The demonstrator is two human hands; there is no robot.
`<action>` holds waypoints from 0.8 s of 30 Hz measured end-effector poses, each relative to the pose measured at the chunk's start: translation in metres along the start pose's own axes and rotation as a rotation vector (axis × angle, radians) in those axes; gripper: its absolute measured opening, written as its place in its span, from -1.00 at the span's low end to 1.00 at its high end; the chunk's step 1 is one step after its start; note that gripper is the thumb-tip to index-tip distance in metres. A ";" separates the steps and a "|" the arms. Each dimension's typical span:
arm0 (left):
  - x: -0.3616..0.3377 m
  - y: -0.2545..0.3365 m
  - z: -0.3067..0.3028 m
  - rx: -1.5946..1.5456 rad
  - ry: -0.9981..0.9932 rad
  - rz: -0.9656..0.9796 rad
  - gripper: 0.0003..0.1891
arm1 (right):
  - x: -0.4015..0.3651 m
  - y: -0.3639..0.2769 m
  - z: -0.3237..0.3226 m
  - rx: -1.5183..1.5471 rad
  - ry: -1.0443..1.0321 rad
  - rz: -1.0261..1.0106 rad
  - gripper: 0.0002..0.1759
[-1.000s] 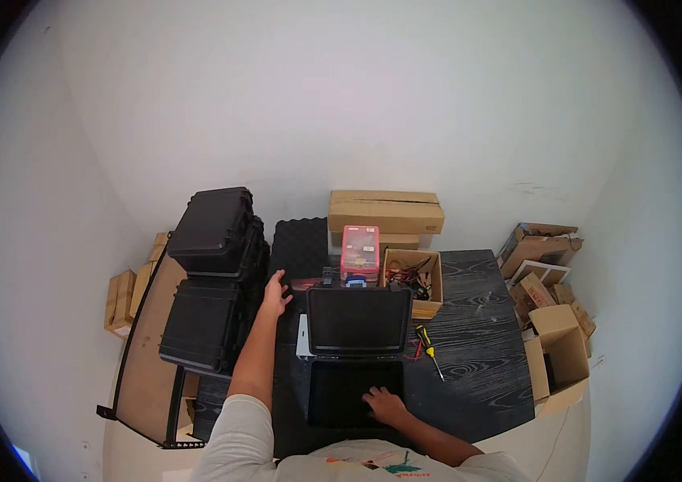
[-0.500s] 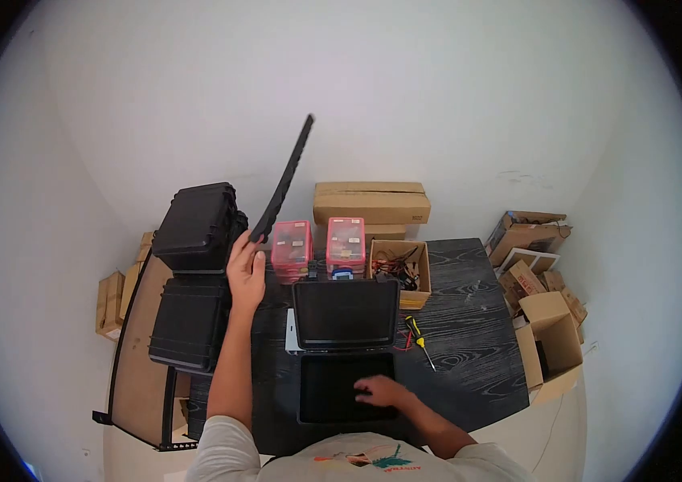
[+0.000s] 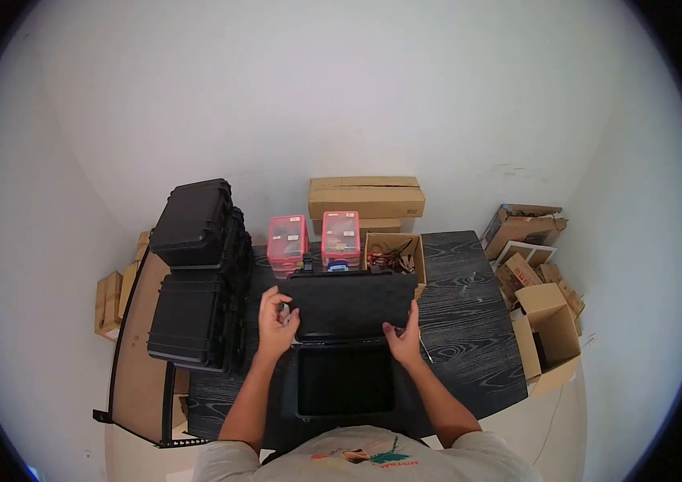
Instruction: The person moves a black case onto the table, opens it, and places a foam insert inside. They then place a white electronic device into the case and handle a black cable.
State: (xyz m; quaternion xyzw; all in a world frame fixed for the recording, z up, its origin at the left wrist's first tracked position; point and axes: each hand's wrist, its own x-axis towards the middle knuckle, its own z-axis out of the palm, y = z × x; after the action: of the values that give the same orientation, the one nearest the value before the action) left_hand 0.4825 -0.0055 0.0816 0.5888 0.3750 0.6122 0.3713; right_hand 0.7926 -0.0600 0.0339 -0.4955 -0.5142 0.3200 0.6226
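Note:
A black, bumpy foam sheet [image 3: 349,299] is stretched between my two hands, raised in front of the upright lid of an open black hard case. My left hand [image 3: 278,323] grips its left edge, thumb on the near face. On the opposite edge, my right hand [image 3: 406,336] pinches the sheet near its lower right corner. Below lies the case's dark bottom half [image 3: 346,381], open towards me on the table. Most of the lid is hidden by the sheet. Beside my right hand, only the metal shaft of a screwdriver [image 3: 428,355] shows.
Stacked black hard cases [image 3: 192,223] stand at the left. Behind the open case are two stacks of red-edged clear boxes [image 3: 287,245], an open carton of cables [image 3: 417,261] and a long cardboard box [image 3: 366,197]. More cartons [image 3: 548,329] sit beyond the table's right edge.
My left hand has brought the foam sheet down from high on the left, turning its broad face towards me. My right hand has left the case's interior and taken the sheet's right edge.

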 end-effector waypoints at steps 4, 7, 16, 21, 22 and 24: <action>-0.009 -0.013 0.010 0.354 -0.014 0.010 -0.54 | -0.002 0.047 0.005 -0.285 0.010 0.054 -0.19; -0.016 -0.039 0.012 0.556 0.021 0.158 -0.52 | -0.010 0.072 0.007 -0.677 0.035 -0.220 -0.30; -0.050 -0.067 0.017 0.849 -0.185 0.041 -0.05 | -0.030 0.072 0.016 -0.520 0.103 -0.068 -0.21; -0.078 -0.084 0.018 0.789 -0.190 -0.055 -0.02 | -0.028 0.070 0.012 -0.559 0.034 -0.153 -0.26; -0.083 -0.087 0.018 0.776 -0.196 -0.076 -0.03 | -0.028 0.069 0.012 -0.586 0.000 -0.131 -0.23; -0.085 -0.090 0.018 0.759 -0.202 -0.104 -0.04 | -0.027 0.068 0.012 -0.640 -0.068 -0.087 -0.19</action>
State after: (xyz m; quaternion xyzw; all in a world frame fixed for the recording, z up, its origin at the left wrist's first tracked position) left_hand 0.5038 -0.0418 -0.0364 0.7216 0.5656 0.3496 0.1927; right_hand 0.7810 -0.0607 -0.0397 -0.6326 -0.6300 0.1317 0.4307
